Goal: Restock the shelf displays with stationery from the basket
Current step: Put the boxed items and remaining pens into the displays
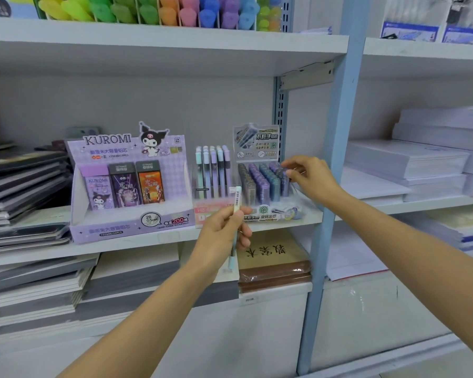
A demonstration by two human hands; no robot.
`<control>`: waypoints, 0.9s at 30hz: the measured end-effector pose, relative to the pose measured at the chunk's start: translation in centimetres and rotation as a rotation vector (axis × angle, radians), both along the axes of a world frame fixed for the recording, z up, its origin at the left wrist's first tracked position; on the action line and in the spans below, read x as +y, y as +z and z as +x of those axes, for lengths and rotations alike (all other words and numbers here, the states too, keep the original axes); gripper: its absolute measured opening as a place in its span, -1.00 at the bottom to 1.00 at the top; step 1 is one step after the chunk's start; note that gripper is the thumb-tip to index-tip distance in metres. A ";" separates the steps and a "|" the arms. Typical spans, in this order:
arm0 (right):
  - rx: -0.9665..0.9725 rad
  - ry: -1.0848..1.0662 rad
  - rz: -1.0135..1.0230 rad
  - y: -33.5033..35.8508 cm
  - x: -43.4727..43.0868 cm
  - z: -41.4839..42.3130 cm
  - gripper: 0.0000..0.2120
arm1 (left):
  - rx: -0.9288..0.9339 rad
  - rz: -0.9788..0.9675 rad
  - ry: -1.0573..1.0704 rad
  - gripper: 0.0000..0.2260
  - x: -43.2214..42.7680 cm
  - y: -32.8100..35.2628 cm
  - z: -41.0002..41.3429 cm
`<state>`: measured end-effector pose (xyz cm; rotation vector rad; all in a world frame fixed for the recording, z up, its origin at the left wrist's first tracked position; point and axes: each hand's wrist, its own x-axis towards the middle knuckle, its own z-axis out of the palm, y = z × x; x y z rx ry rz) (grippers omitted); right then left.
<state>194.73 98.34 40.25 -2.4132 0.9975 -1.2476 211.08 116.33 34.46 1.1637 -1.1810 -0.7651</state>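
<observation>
The left hand [221, 230] is closed around a pale mint pen [235, 225], fingers clenched on its middle so the pen stands nearly upright, a barcode sticker showing on its upper end and its lower tip hanging below the palm. It is held in front of the shelf [159, 238] edge, just before the pen display [213, 184], a clear stand with a pink front where pastel pens stand in rows.

The right hand [309, 175] reaches to the lead display [265, 184] beside it on the right. Its fingers [291, 173] pinch the top of a tube in the back right row of the blue, purple and grey lead tubes [260, 184]; whether the tube is lifted or seated cannot be told.

Left of the pen display stands a purple Kuromi box [126, 186] with three lead packs upright in it. Dark notebooks [22, 181] are stacked at the far left of the same shelf. Above, a row of bright highlighters [159, 9] fills the upper shelf. White paper reams [410, 159] lie in the bay to the right, past the blue post [336, 159]. Below the shelf sits a brown packet [273, 263] with black characters
</observation>
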 end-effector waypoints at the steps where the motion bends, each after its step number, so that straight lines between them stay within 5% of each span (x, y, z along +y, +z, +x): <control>1: -0.042 0.006 -0.004 -0.3 0.0 0.1 -0.83 | 0.002 0.000 -0.006 -0.79 0.0 0.0 0.0; 11: -0.094 -0.144 -0.103 -2.0 0.9 0.5 -0.84 | -0.035 -0.008 -0.042 -0.79 0.4 -0.1 0.2; 15: -0.289 0.196 0.063 -0.7 5.3 1.3 -0.84 | -0.072 -0.018 -0.060 -0.79 0.9 0.0 0.1; 18: -0.217 0.486 0.257 -0.4 8.2 2.6 -0.85 | -0.144 -0.040 -0.078 -0.79 1.4 0.3 -0.1; 22: -0.211 0.556 0.292 -0.4 9.2 3.4 -0.91 | -0.169 -0.048 -0.088 -0.81 2.5 0.8 0.4; 27: -0.483 0.518 0.335 -0.3 8.6 3.3 -0.89 | -0.055 -0.075 0.077 -0.87 3.5 1.4 3.0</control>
